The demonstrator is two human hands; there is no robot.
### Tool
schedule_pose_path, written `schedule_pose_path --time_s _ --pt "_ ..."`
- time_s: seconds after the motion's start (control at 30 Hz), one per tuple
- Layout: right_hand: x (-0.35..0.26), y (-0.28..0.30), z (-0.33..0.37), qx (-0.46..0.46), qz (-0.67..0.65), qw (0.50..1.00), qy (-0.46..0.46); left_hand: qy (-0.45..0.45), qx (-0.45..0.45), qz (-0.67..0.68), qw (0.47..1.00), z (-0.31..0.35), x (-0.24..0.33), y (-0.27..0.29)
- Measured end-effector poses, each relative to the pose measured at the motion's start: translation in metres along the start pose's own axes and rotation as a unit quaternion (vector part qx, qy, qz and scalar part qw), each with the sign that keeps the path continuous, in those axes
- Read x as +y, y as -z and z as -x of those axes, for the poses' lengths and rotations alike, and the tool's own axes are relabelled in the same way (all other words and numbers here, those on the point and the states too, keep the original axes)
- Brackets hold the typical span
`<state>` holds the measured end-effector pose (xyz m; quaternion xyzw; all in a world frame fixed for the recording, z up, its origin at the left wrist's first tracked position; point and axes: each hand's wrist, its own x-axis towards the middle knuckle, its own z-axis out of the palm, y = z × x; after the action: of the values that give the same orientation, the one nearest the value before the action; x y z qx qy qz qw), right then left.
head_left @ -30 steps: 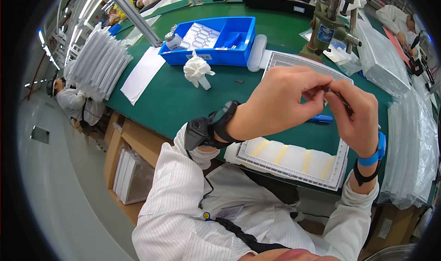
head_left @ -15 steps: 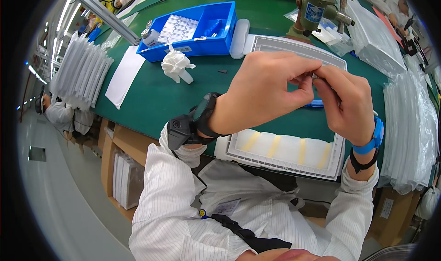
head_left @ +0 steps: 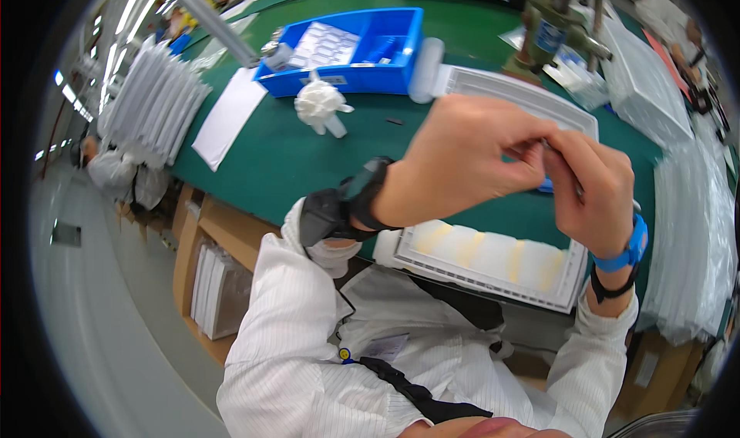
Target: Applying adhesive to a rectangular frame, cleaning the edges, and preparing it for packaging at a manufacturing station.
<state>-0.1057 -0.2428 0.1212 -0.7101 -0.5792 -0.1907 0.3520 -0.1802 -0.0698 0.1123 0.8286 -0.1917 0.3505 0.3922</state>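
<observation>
Above the middle of the green table, my left hand (head_left: 472, 154) and my right hand (head_left: 595, 182) meet with their fingertips pinched together. Whatever small piece lies between them is hidden by the fingers. Beneath them, at the table's near edge, a white plastic frame (head_left: 482, 283) holds a white pad (head_left: 497, 255) crossed by several yellowish strips. Behind my hands lies another pale plastic frame (head_left: 532, 93). Part of a blue object (head_left: 546, 185) shows on the table below my fingers, mostly covered.
A blue divided bin (head_left: 337, 80) with labels and small parts stands at the back, a crumpled white glove or tissue (head_left: 319, 103) before it. A green press (head_left: 543, 33) rises at the back right. Wrapped white panels stack at left (head_left: 150, 103) and right (head_left: 690, 238).
The whole view has shifted, so the table and my hands appear slightly further right and lower. Both hands stay pinched together, the fingertips a little closer.
</observation>
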Motion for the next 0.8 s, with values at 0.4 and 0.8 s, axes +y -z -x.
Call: schedule_pose_path --time_s 0.4,0.8 --pt "0.001 0.0 0.0 0.019 0.038 0.999 0.01 0.029 0.011 0.079 0.996 -0.006 -0.007 -0.005" --pt "0.0 -0.002 0.001 0.025 0.065 0.997 0.017 0.057 0.001 0.137 0.989 -0.006 -0.009 -0.005"
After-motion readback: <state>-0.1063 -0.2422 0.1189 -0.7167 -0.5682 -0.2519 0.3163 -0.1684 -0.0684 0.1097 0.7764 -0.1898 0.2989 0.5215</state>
